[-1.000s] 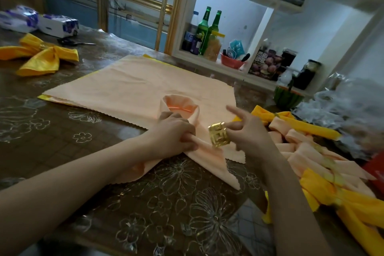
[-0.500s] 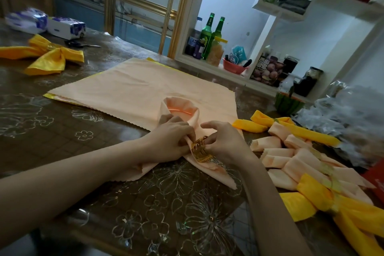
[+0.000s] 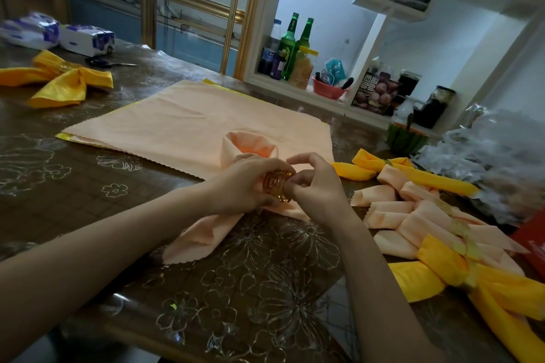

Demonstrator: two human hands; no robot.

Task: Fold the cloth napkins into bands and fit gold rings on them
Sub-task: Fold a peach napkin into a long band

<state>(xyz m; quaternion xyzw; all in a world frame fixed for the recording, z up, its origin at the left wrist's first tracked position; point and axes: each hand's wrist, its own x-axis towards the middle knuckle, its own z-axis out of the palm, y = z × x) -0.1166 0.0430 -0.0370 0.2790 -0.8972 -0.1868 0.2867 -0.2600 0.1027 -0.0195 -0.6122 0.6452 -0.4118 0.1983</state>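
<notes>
A peach napkin folded into a band (image 3: 203, 233) lies on the table, its loop end (image 3: 250, 146) standing up behind my hands. The gold ring (image 3: 274, 187) sits around the band between my hands. My left hand (image 3: 244, 186) grips the band and the ring from the left. The fingers of my right hand (image 3: 315, 188) pinch the ring's right side. A flat stack of peach napkins (image 3: 182, 124) with a yellow one beneath lies behind.
Ringed peach and yellow napkins (image 3: 427, 215) are piled at the right. A yellow ringed bow napkin (image 3: 59, 82), scissors (image 3: 109, 62) and tissue packs (image 3: 85, 38) lie far left. Crumpled plastic bags (image 3: 495, 162) sit at the far right. A shelf with bottles (image 3: 292, 44) runs behind.
My right hand brought the gold ring from the air onto the band's end and slid it leftward along the band to my left hand, which now grips it too.
</notes>
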